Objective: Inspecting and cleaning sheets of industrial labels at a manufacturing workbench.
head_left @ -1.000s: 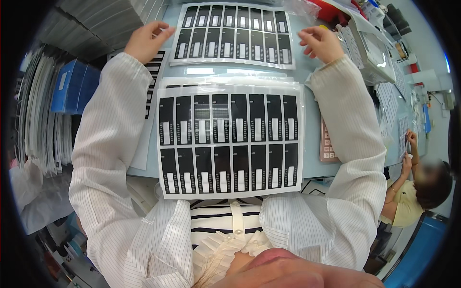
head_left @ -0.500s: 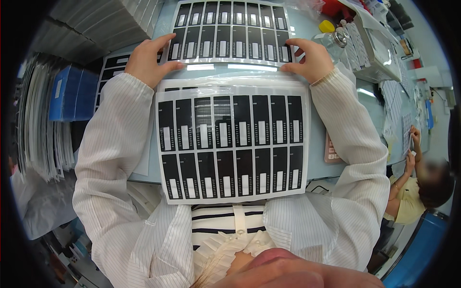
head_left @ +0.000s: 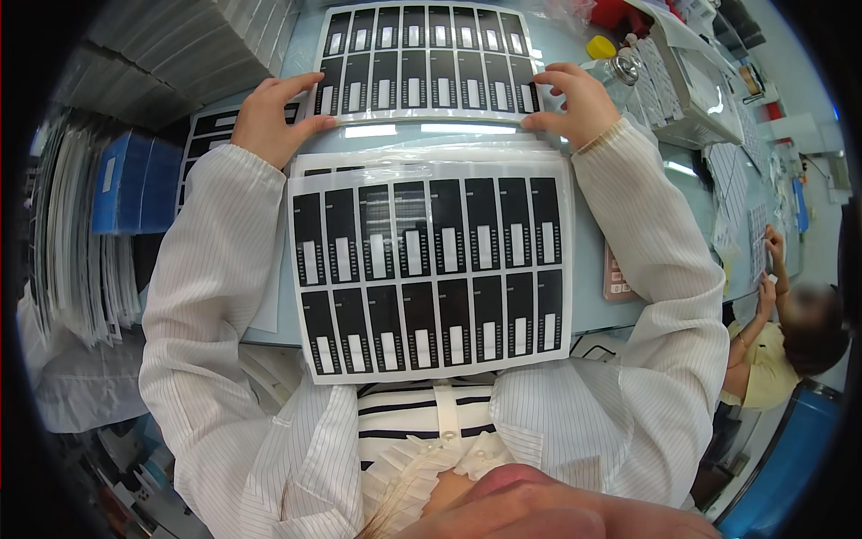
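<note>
A far pile of printed sheets (head_left: 413, 65), with rows of black panels and small white rectangles, lies flat on the table. At its near left corner, my left hand (head_left: 277, 112) has thumb and forefinger spread, their tips touching the edges. My right hand (head_left: 579, 106) is likewise spread at the near right corner, fingertips against the side and thumb by the front edge. Neither hand is closed round the pile. Closer to me, a second stack of similar sheets (head_left: 431, 280) overhangs the table's front edge, its lower layers slightly uneven at the back.
Left are a blue box (head_left: 135, 184), upright packed sheets (head_left: 76, 216) and grey stacks (head_left: 180, 45). More black-panelled sheets (head_left: 211, 121) lie beside my left wrist. A metal-topped glass bottle (head_left: 620, 72) and a pink calculator (head_left: 618, 274) are right. Another person (head_left: 763, 350) works far right.
The far pile's edges look more even, and less clear film sticks out at its near corners. My right hand has shifted slightly left; my left hand stays at its corner.
</note>
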`<action>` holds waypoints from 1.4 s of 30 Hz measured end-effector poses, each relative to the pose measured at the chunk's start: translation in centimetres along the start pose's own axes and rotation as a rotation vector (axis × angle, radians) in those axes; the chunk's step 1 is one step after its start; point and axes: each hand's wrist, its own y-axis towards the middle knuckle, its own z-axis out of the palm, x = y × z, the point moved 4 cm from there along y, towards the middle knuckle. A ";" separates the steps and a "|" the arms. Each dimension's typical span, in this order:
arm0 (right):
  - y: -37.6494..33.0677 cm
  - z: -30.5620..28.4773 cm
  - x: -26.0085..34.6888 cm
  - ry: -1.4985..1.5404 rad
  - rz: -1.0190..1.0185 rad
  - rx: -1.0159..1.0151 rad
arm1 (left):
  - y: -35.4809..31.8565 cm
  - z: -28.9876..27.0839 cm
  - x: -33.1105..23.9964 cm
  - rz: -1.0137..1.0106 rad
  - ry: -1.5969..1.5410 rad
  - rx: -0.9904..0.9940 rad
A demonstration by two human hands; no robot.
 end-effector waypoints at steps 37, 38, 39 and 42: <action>2.8 -7.2 2.5 0.153 -0.493 -0.457 | -0.2 0.0 2.1 0.182 0.021 -0.044; 0.4 -7.3 2.9 0.183 -0.452 -0.334 | 0.0 0.0 1.9 0.175 -0.044 -0.039; -1.4 -7.2 3.5 0.221 -0.423 -0.210 | 0.1 -0.3 1.9 0.172 -0.043 -0.040; -5.9 -6.9 6.0 0.265 -0.464 -0.023 | -1.2 -1.6 1.5 0.159 0.012 -0.103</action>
